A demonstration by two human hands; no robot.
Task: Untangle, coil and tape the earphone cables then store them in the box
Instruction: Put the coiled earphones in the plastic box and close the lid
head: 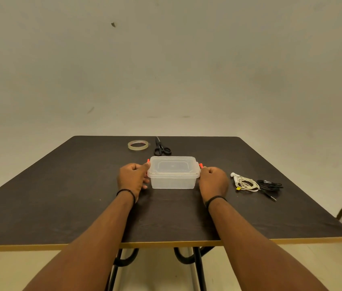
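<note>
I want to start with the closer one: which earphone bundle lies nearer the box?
The white earphones, lying just right of the right hand. The black earphones lie farther right, beyond them.

Scissors (161,147) — tape roll (138,145) behind box (173,172)

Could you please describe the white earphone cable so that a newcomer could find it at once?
On the dark table, look right of the clear box. The white earphone cable lies nearest it, pale and loosely bundled, unlike the black cable farther right.
</note>
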